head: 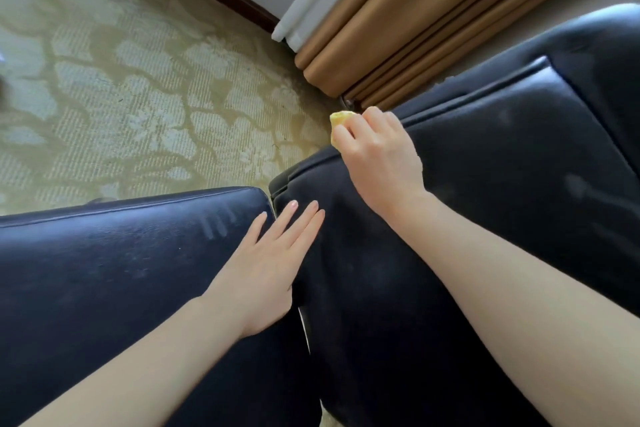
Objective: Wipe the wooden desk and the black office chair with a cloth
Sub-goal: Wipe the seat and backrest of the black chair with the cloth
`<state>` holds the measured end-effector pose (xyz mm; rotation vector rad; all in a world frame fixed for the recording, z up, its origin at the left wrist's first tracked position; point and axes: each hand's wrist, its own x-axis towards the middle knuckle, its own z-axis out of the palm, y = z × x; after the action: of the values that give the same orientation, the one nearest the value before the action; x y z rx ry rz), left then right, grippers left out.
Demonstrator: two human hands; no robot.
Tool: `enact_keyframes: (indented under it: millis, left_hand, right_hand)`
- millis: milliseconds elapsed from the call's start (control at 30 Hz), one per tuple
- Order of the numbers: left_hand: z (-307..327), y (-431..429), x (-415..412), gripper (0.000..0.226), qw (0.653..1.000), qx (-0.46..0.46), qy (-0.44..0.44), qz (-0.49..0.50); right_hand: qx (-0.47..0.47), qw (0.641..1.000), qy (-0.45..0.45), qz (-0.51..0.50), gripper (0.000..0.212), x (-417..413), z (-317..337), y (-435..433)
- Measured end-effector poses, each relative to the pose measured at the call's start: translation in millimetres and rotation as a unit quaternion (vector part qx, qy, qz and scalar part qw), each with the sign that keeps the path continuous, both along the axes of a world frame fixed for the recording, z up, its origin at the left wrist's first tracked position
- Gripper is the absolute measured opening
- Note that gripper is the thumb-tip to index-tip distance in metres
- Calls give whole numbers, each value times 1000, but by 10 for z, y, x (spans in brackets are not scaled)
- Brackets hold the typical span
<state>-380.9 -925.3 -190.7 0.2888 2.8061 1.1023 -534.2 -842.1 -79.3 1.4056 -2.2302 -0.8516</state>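
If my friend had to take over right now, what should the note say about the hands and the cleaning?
Left hand: open, fingers straight, resting flat on the black chair.
Right hand: grips the bunched yellow cloth at the chair's far edge, beside the curtain.
Done: cannot tell; pale smudges show on the leather.
Left: wipe the chair's smudged spots; the desk is out of view, so check it.

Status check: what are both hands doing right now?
Right hand grips yellow cloth at chair edge. Left hand flat on chair. Nothing in the way.
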Motion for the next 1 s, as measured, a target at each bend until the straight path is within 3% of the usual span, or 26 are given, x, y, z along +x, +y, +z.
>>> enact_keyframes:
  millis: [167,333,467,600,800,867,1000]
  left_hand:
    - [-147,-216,26,88,999,-22,-30,35]
    - [-220,-214,31,85,998,-21,-47,48]
    - [-187,-70,52,81,998,-24,-49,40]
    - [-187,-13,132,74,997,-52,-57,8]
    - [-79,83,268,77,997,-26,-79,1]
    - [24,141,253,79,997,-10,-74,-6]
    - [313,291,116,79,998,32,-49,-5]
  right_hand:
    - [88,996,-7,22,21,106,-459,-82]
    - [92,995,9,46,20,197,-671,-24]
    - [121,991,-37,52,19,387,-829,149]
    - [229,967,-105,37,4,732,-966,546]
    - [365,914,-178,3,9,1293,-864,996]
    - [354,914,-197,-5,5,1430,-677,1137]
    - [234,951,-202,28,14,1562,-116,1405]
